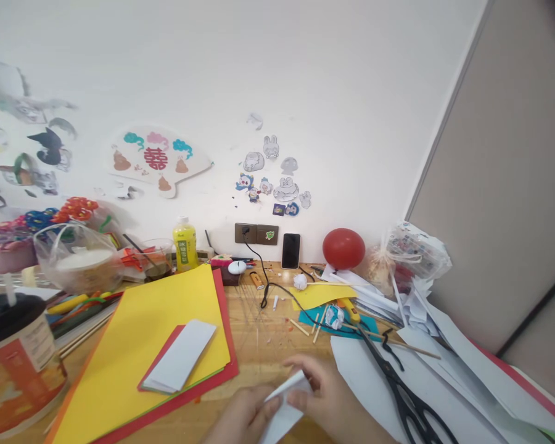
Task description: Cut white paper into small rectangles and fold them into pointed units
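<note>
A folded piece of white paper [285,414] is held between both hands near the bottom middle, above the wooden table. My left hand [246,412] pinches its left side, thumb on top. On the upper right edge, my right hand [322,390] grips the same paper between thumb and curled fingers. Left of the hands, a stack of folded white paper [181,356] rests on a red piece, on top of large yellow sheets [166,308]. Black scissors [400,388] lie to the right on white sheets [351,376].
A lidded cup [16,364] stands at the left front. Toward the wall are a yellow bottle [185,245], a phone [291,251], a black cable [259,259], a red balloon [344,248] and a plastic bag [398,253]. Small sticks [299,327] and crumpled paper [334,316] lie mid-table.
</note>
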Demonstrator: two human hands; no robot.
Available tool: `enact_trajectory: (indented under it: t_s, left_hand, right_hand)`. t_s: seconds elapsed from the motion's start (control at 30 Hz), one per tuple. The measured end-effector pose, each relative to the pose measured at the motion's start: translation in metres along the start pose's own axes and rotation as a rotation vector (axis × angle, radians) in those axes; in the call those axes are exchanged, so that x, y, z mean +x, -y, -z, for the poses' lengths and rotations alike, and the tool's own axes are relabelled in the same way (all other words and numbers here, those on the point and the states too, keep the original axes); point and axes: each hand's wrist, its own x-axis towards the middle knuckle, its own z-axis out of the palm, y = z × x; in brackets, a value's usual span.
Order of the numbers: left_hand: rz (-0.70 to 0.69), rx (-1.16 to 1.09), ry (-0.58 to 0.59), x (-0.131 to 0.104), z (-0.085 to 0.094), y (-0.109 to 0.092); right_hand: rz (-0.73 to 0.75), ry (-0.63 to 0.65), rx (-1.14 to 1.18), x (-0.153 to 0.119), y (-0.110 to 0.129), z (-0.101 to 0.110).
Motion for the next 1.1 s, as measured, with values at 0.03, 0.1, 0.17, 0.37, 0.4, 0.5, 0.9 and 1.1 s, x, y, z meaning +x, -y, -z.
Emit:
enact_trajectory:
  t_s: [0.03,0.1,0.17,0.37,0.4,0.5,0.9,1.1]
  left_hand:
    - [-0.033,0.065,-0.001,-0.001,0.000,-0.001]
    - [-0.090,0.207,0.007,-0.003,0.001,-0.004]
    - [-0.107,0.288,0.034,-0.004,0.001,-0.006]
    - [-0.102,0.215,0.036,-0.004,0.002,-0.007]
    - [-0.102,0.196,0.036,-0.004,0.001,-0.007]
    - [-0.129,0.177,0.020,-0.005,0.002,-0.008]
    - [-0.001,0.040,-0.004,0.001,0.009,-0.012]
    - [0.026,-0.081,-0.032,-0.005,0.015,-0.019]
  right_hand:
    - [0.020,0.020,-0.079,-0.001,0.002,-0.001]
    - [0.060,0.033,-0.222,-0.002,0.007,-0.003]
    - [0.119,0.027,-0.341,-0.002,0.010,-0.005]
    - [0.320,-0.012,-0.522,-0.004,0.007,-0.007]
    - [0.322,-0.015,-0.521,-0.004,0.007,-0.007]
    - [0.266,-0.018,-0.434,-0.003,0.007,-0.007]
    - [0.010,-0.110,-0.099,0.013,-0.007,0.006]
    - [-0.030,-0.084,-0.010,0.015,-0.002,0.013]
